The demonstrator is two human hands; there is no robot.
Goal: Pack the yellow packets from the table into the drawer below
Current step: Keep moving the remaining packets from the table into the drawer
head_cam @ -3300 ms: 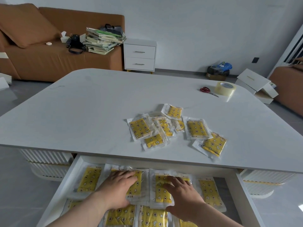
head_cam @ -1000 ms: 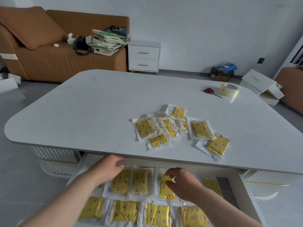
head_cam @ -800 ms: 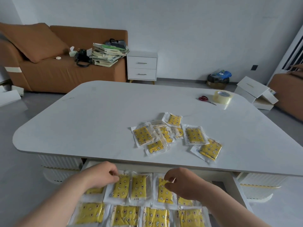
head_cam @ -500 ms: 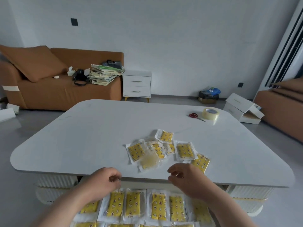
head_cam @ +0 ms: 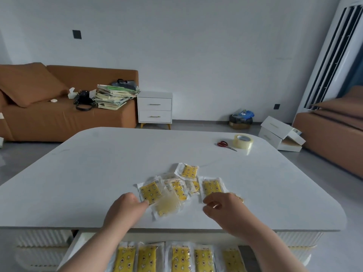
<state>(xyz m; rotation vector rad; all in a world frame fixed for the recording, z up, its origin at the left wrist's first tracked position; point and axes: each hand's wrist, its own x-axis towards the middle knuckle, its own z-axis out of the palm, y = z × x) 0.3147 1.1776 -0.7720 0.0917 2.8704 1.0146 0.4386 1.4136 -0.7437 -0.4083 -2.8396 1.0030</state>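
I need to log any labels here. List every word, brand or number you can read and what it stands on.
None can be read.
Yellow packets on the table: cartoon pattern only, any print too blurred.
Packets in the drawer: small marks at the top edge, too small to read.
Stacked books on the sofa: covers too far off.
Tape roll: no lettering shows.

Five packets (head_cam: 180,256) in drawer (head_cam: 78,244)
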